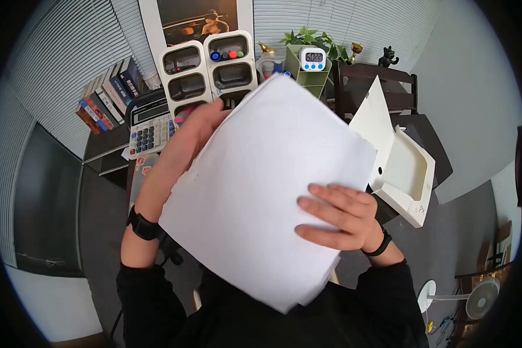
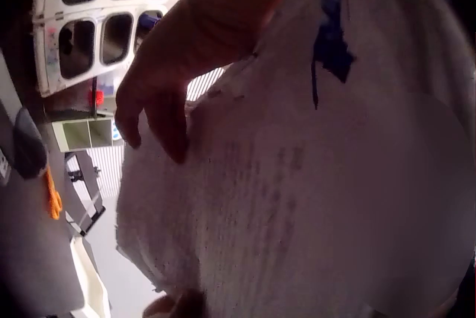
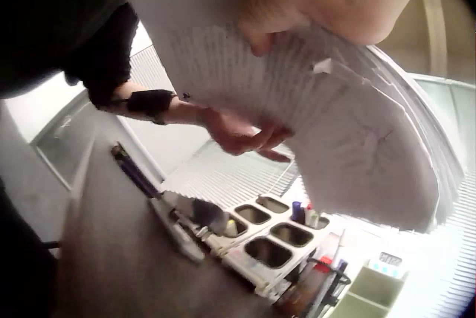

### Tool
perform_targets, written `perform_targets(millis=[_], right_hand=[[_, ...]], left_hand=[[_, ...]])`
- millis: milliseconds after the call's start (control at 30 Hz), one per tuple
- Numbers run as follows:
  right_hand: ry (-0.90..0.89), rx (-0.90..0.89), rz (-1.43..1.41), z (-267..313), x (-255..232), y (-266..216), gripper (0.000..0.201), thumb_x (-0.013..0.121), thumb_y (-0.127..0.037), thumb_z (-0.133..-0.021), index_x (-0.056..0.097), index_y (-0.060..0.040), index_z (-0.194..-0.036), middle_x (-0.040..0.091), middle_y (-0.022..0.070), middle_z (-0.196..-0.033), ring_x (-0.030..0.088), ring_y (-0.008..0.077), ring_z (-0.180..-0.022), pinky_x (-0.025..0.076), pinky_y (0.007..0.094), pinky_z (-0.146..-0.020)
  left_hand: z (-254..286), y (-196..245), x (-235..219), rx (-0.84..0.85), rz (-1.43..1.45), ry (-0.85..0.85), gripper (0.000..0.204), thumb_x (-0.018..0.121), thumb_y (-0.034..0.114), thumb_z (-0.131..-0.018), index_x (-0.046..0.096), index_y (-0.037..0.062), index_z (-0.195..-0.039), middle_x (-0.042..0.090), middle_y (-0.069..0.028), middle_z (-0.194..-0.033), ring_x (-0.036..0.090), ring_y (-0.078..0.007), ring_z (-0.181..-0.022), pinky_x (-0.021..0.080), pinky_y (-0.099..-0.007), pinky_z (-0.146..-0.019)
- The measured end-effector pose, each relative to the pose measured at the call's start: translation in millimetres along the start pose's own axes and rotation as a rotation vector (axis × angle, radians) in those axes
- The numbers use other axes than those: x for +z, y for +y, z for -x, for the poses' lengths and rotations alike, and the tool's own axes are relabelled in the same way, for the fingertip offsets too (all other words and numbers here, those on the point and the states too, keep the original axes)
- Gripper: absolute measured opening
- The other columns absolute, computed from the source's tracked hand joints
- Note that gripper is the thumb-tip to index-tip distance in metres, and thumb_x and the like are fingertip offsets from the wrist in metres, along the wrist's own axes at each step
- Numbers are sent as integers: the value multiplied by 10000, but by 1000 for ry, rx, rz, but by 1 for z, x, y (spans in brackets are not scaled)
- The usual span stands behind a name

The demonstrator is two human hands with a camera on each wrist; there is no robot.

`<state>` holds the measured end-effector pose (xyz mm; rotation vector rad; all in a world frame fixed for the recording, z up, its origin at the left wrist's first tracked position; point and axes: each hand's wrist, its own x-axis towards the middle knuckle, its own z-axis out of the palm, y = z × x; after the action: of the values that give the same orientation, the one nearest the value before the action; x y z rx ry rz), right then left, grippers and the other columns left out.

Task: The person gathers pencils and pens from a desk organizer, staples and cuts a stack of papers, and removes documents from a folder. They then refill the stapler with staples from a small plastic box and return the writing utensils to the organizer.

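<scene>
Well to the left of the paper stack, a row of books leans upright, with a grey calculator between the books and the stack. The left hand, with a black strap at its wrist, is at the stack's left edge; its fingers reach along that edge fairly straight, touching the sheets, so this grip is wide. Just beyond the stack's upper left stands a white organizer with dark compartments, one holding coloured pens.

The stack itself is held up in front of the person's black clothing, tilted, its blank white face upward and its sheets uneven at the edges; the left wrist view shows blurred print and a blue mark on its other side. Beyond its upper right are a green holder, a white timer and a leafy plant.

The right hand pinches the stack's right side, fingers across the blank face and thumb beneath: a narrow grip holding paper. Right of the stack sits an open white box, its flap raised. Farther right of the stack, toward the person, is a fan.
</scene>
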<state>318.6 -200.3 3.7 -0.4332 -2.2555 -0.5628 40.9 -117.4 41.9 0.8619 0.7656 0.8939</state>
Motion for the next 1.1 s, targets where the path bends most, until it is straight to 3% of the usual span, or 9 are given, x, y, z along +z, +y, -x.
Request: perform_targets(millis=[67,133,167,267,400,467,533,833,1100], right_hand=[[-27,-7,-6,11,10,-7,181,668,-183,-829,669,-280,-982,654,17,-1159,629,208,-1059,500,261,-833],[-47,3,-9,22,16,-9,195,661,-189,-839,657,-273,-1015,647,-1,-1176,617,192,-1086,488,261,-867],[-67,12,-10,25,17,-9,211,654,-195,-850,644,-266,-1048,641,-20,-1192,605,176,-1113,475,261,-902],[-159,31,5,29,16,-6,259,647,-172,-846,636,-269,-1085,616,-16,-1236,593,175,-1134,476,275,-913],[-239,110,28,29,18,4,341,639,-120,-801,639,-248,-1118,590,19,-1269,586,201,-1144,486,298,-907],[-231,310,49,38,26,15,435,630,-72,-734,639,-215,-1145,583,61,-1271,586,238,-1138,494,322,-893],[-228,459,49,45,31,26,527,683,-32,-650,627,-159,-1159,563,101,-1271,589,301,-1107,502,376,-867],[-477,566,-44,60,41,26,451,639,-15,-747,606,-161,-1173,541,90,-1283,576,282,-1123,512,388,-867],[-373,667,-153,49,34,28,391,629,-38,-783,613,-139,-1160,588,92,-1224,584,284,-1105,507,371,-871]], left_hand=[[2,-1,-4,24,-20,-34,482,570,288,-919,495,-6,-1293,640,-70,-1089,624,-107,-908,500,-255,-799],[11,-1,4,111,-435,-63,498,634,185,-869,484,-21,-1296,625,-59,-1088,608,-110,-922,489,-245,-803],[11,-1,5,70,-480,-93,571,633,138,-835,439,-26,-1346,577,-83,-1196,556,-134,-1067,434,-258,-913],[6,-11,-1,115,-570,-120,590,626,121,-840,407,-10,-1372,556,-92,-1231,551,-140,-1083,435,-265,-920],[5,-16,-9,93,-482,-102,616,623,111,-843,374,4,-1396,545,-101,-1245,549,-147,-1090,435,-271,-925],[8,-18,-10,93,-476,49,623,619,115,-852,354,11,-1406,547,-106,-1239,550,-152,-1093,438,-277,-927],[6,-19,-17,89,-478,31,629,619,119,-855,346,16,-1411,548,-108,-1238,551,-152,-1092,439,-278,-926],[4,-32,-24,58,-540,35,641,628,118,-862,331,38,-1425,551,-111,-1243,566,-147,-1074,447,-280,-920],[14,-31,-6,161,-536,-4,605,587,77,-890,307,30,-1425,546,-113,-1257,539,-159,-1128,421,-300,-952]])
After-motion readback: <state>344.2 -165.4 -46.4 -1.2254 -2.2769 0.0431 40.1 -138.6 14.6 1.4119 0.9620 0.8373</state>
